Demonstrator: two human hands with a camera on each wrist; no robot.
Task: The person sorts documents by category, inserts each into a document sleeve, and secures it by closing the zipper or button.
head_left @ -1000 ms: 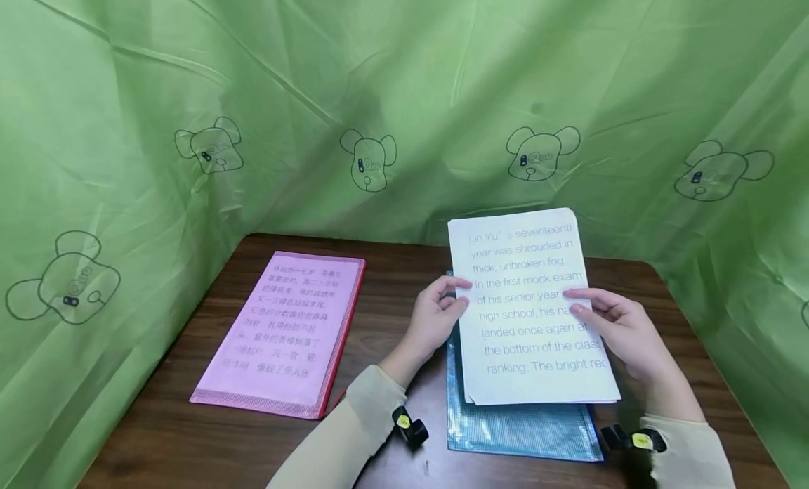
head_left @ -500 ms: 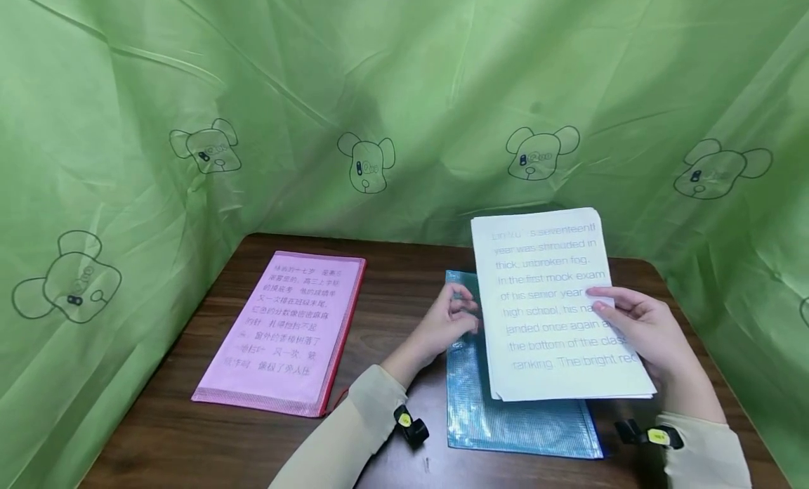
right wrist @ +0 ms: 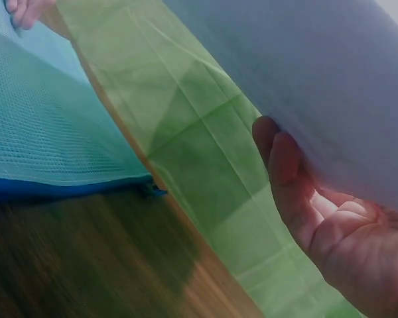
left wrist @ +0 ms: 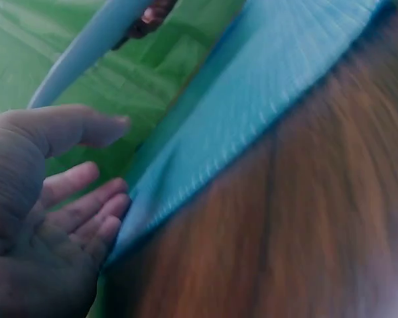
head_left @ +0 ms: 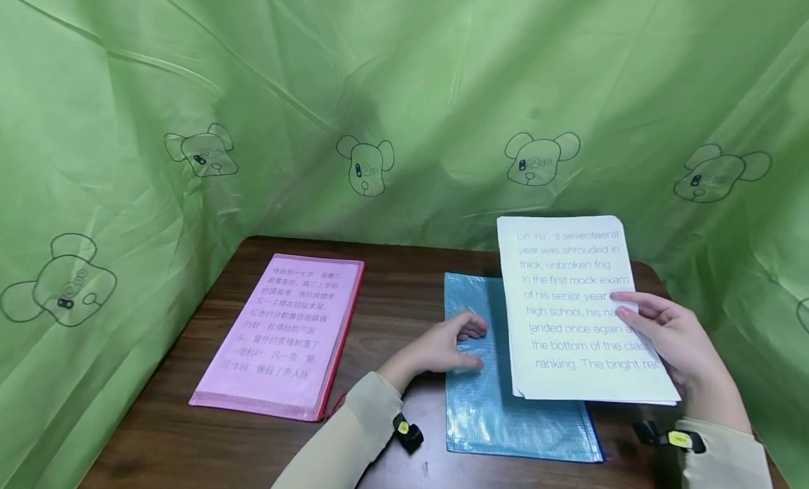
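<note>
Printed paper sheets [head_left: 569,306], stacked and carrying large English text, are pinched at their right edge by my right hand [head_left: 679,345], thumb in front. From below, in the right wrist view, its curled fingers [right wrist: 285,165] lie behind the paper [right wrist: 331,86]. Under the sheets a blue mesh zip pouch [head_left: 493,426] lies on the table, its upper right part hidden by them. My left hand [head_left: 442,345] reaches over the pouch's left edge with thumb and fingers apart, holding nothing. The left wrist view has those fingers [left wrist: 86,212] right at the pouch's edge [left wrist: 212,139].
On the left of the brown wooden table [head_left: 392,299] lies a pink zip pouch [head_left: 272,334] with a red edge, Chinese text showing through it. A green curtain [head_left: 430,88] with printed bear heads hangs around the table's back and sides.
My left hand has let go of the sheets' left edge and come down to the blue pouch, spreading its thumb and fingers. My right hand has carried the sheets to the right, uncovering more of the pouch.
</note>
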